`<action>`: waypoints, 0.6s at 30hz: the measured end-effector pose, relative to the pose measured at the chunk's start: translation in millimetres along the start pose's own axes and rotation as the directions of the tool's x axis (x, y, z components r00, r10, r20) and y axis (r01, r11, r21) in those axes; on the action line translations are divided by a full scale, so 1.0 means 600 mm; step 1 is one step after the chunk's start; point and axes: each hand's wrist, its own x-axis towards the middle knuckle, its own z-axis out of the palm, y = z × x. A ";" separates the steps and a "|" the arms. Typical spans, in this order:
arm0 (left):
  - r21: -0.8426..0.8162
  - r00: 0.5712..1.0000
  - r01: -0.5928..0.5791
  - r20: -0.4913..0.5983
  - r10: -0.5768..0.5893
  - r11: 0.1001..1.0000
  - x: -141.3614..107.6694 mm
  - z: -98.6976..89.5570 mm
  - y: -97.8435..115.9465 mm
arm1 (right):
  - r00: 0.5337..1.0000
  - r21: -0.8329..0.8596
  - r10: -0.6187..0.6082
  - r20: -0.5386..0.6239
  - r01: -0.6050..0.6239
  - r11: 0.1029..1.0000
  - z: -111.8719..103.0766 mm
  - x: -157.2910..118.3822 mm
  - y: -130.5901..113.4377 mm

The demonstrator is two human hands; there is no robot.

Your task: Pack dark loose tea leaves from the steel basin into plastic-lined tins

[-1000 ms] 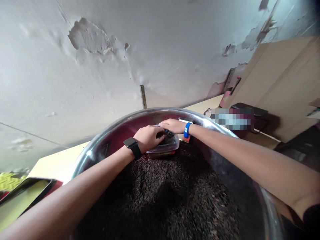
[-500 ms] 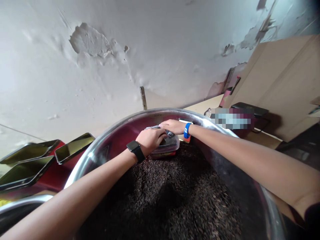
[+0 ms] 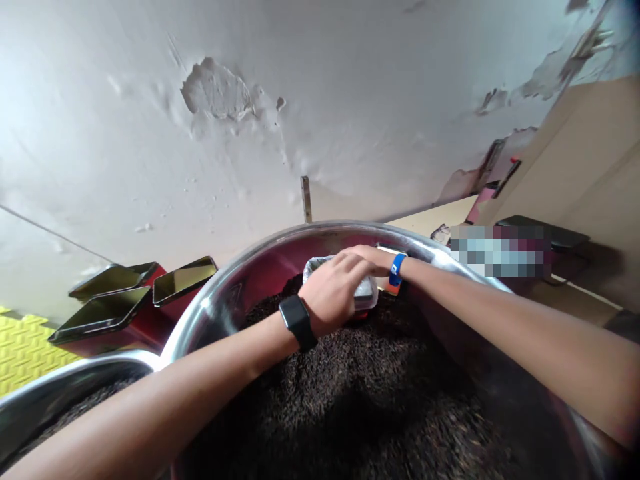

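Observation:
Inside a large round metal basin (image 3: 320, 229), a small clear plastic tub (image 3: 371, 301) with a pale plastic liner (image 3: 314, 265) rests by the far wall, on something red. My left hand (image 3: 331, 295), wearing a black watch, lies over the tub with its fingers bent together; what they grip is hidden. My right hand (image 3: 374, 259), with a blue wristband, reaches over the tub's far side. Its fingers are mostly covered by my left hand. Dark loose dried leaves (image 3: 345, 373), looking like tea, fill the basin below both hands.
Beside my right wrist stands a box with an orange part (image 3: 391, 287). Several open red tins (image 3: 105, 310) stand left of the basin. A second metal basin (image 3: 100, 360) holds similar dark leaves. Yellow matting (image 3: 25, 350) lies far left, and a peeling wall (image 3: 220, 90) rises behind.
My left hand has moved right across the tub, over the fingers of my right hand. More pale liner shows at the tub's left. The whole view has shifted, with things appearing farther right.

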 end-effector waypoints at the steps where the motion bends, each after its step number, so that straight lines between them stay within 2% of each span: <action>1: -0.043 0.996 -0.076 0.038 0.077 0.996 -0.004 0.001 0.020 | 1.000 0.013 0.018 -0.010 -0.018 1.000 0.000 0.000 0.000; 2: -0.098 0.980 -0.152 0.113 0.163 0.983 -0.011 0.005 0.041 | 0.999 0.028 0.035 -0.018 -0.034 0.999 0.000 0.000 -0.001; 4: -0.217 0.907 -0.271 0.269 0.324 0.938 -0.034 0.024 0.079 | 0.998 0.045 0.057 -0.024 -0.056 0.997 -0.001 -0.001 -0.003; 6: -0.275 0.867 -0.240 0.370 0.333 0.931 -0.064 0.053 0.105 | 0.997 0.047 0.072 -0.015 -0.071 0.996 -0.002 -0.003 -0.005; 9: -0.317 0.799 -0.035 0.561 0.217 0.948 -0.101 0.094 0.120 | 0.995 0.047 0.102 -0.002 -0.102 0.994 -0.003 -0.004 -0.008; 11: -0.328 0.754 0.086 0.639 0.154 0.941 -0.111 0.110 0.123 | 0.995 0.050 0.098 0.002 -0.098 0.994 -0.004 -0.004 -0.009; 15: -0.245 0.698 0.210 0.716 0.031 0.946 -0.110 0.119 0.139 | 0.997 0.057 0.077 0.030 -0.079 0.995 -0.005 -0.002 -0.011; 18: -0.127 0.690 0.261 0.718 -0.092 0.957 -0.115 0.128 0.164 | 0.995 0.060 0.093 0.038 -0.095 0.994 -0.004 -0.002 -0.011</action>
